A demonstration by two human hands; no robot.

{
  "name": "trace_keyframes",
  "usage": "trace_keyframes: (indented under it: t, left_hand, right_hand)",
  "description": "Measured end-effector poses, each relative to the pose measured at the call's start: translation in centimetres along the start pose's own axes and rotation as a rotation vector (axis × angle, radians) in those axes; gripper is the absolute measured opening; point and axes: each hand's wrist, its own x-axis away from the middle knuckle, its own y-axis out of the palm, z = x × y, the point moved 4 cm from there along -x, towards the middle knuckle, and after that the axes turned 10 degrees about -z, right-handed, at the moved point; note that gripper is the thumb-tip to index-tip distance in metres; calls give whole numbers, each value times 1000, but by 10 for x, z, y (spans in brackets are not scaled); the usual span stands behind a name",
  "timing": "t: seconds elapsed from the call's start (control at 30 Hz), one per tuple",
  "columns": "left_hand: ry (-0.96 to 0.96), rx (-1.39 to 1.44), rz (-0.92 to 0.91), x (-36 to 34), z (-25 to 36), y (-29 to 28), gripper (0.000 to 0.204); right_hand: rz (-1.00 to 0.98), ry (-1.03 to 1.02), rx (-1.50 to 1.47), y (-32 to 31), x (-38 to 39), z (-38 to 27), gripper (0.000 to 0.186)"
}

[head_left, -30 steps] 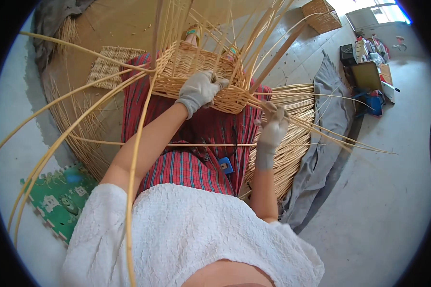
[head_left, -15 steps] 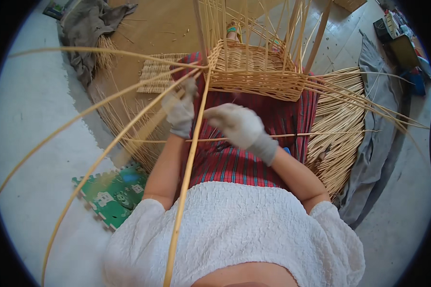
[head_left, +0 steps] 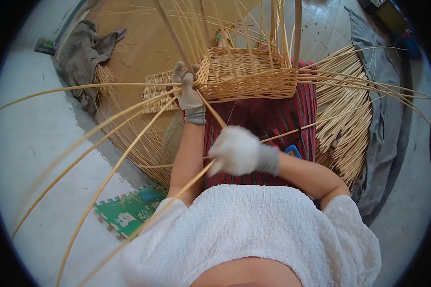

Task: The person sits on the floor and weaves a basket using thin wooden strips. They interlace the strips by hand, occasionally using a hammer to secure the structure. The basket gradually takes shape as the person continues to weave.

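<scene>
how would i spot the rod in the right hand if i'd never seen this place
Find the wicker basket over the person's legs. From its near left corner, several pale rods spread leftward. The wanted rod alone among these runs through the gloved right hand, emerging toward the lower left.

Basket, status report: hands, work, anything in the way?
Left hand at near left corner of basket. Right hand, blurred, gripping cane. Stakes bare above. Other canes fan left.

the gloved left hand (head_left: 189, 93) points forward, fingers (head_left: 177, 71) raised, above an extended left forearm (head_left: 187, 155); the gloved right hand (head_left: 237, 150), blurred, curls closed, the right forearm (head_left: 307, 178) angled inward
</scene>
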Motion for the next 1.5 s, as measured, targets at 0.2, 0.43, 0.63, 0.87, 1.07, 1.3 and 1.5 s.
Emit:
trace_keyframes:
  t: [0.2, 0.43, 0.63, 0.87, 1.07, 1.3, 1.5]
  left_hand:
    - [-133, 181, -131, -5, -11, -4, 35]
    - [-262, -414, -279, 15, -7, -8, 43]
    - [-206, -495, -257, 15, -10, 1, 62]
    - [-182, -402, -236, 18, -20, -8, 67]
    - [53, -501, -39, 11, -40, -6, 50]
    - [-29, -527, -53, 18, -31, -11, 51]
    - [-68, -754, -46, 94, 26, 14, 39]
  right_hand:
    - [789, -182, -1290, -73, 68, 181, 39]
    - [896, 504, -552, -84, 73, 150, 19]
    - [994, 460, -236, -70, 75, 152, 15]
    - [637, 276, -43, -49, 37, 37, 11]
    - [633, 359, 512, -163, -144, 126, 72]
    - [1031, 146, -251, -181, -155, 123, 60]
    - [1178, 118, -331, -127, -23, 123, 39]
